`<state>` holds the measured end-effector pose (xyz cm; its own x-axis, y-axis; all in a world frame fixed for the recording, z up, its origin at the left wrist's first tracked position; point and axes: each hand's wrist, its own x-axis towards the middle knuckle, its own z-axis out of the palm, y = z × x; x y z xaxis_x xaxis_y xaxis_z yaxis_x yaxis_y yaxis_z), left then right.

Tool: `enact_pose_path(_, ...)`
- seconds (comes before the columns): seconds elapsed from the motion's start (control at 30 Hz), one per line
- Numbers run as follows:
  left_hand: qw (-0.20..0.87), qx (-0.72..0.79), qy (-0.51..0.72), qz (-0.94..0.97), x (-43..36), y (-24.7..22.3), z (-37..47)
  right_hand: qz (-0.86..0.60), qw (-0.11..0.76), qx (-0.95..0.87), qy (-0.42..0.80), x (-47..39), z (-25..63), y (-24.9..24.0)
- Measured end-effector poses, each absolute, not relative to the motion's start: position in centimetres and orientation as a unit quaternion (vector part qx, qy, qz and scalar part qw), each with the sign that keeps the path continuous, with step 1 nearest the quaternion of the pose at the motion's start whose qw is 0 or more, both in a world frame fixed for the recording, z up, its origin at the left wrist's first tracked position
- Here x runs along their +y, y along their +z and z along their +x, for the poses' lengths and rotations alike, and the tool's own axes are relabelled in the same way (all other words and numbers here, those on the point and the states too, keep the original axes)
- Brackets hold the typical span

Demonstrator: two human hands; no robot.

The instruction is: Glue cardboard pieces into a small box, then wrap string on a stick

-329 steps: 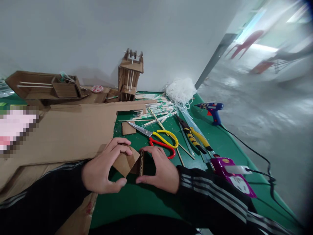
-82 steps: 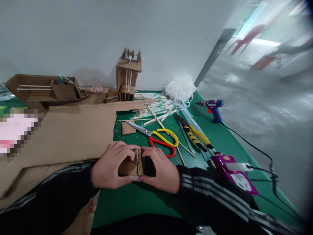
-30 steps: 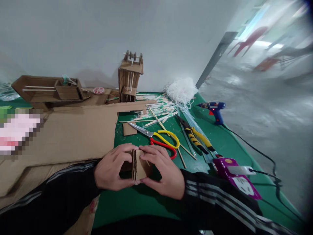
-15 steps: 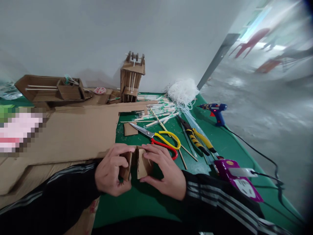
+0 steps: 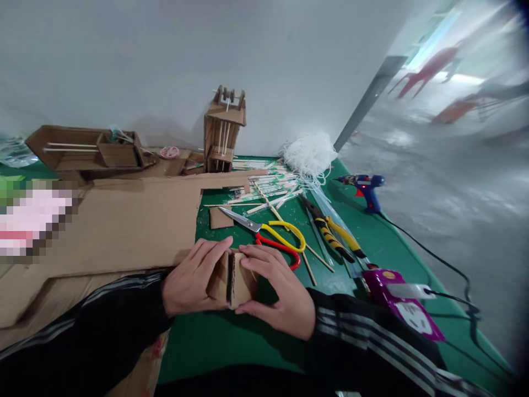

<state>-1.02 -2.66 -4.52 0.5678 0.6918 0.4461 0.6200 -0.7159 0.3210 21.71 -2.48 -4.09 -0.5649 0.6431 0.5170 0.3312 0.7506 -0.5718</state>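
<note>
Between my hands, a left cardboard piece (image 5: 219,282) and a right cardboard piece (image 5: 244,281) stand side by side over the green tabletop, a narrow dark gap between their edges. My left hand (image 5: 194,280) grips the left one, thumb at the near end and fingertips at the far end. The right one is held the same way by my right hand (image 5: 281,286). Just beyond my right fingers lie scissors (image 5: 285,238) with one yellow and one red handle. A small cardboard square (image 5: 220,218) rests partly under the scissor blades.
A large cardboard sheet (image 5: 136,226) covers the left side. Cardboard models (image 5: 225,129) stand by the wall. Wooden sticks (image 5: 268,187), white string (image 5: 309,154) and pliers (image 5: 326,229) lie beyond my hands. At right are a blue glue gun (image 5: 367,190), its cord and a purple packet (image 5: 403,303).
My left hand has turned and moved slightly right, bringing its cardboard piece up close to the other one. The gap between them has narrowed. My right hand has barely moved.
</note>
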Motion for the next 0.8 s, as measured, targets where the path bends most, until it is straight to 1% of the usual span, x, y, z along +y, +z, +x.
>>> enact_pose_path(0.13,0.089,0.373,0.313,0.869,-2.1,-4.7,-1.2,-0.283,0.376,-0.856,0.216,-2.5,21.7,-4.1)
enact_pose_path(0.23,0.078,0.325,0.356,0.873,-1.8,-5.1,-1.4,-0.275,0.377,-0.856,0.223,-2.5,21.6,-4.2)
enact_pose_path(0.3,0.067,0.307,0.360,0.878,-1.7,-5.3,-1.5,-0.271,0.375,-0.856,0.231,-2.6,21.6,-4.2)
enact_pose_path(0.5,0.061,0.373,0.300,0.876,-2.0,-5.1,-1.3,-0.286,0.349,-0.852,0.265,-2.8,21.7,-4.2)
enact_pose_path(0.6,0.051,0.380,0.283,0.879,-2.3,-4.7,-1.1,-0.296,0.337,-0.855,0.259,-2.9,21.7,-4.4)
enact_pose_path(0.8,0.075,0.402,0.258,0.875,-2.7,-4.3,-1.1,-0.322,0.323,-0.855,0.247,-3.0,21.7,-4.6)
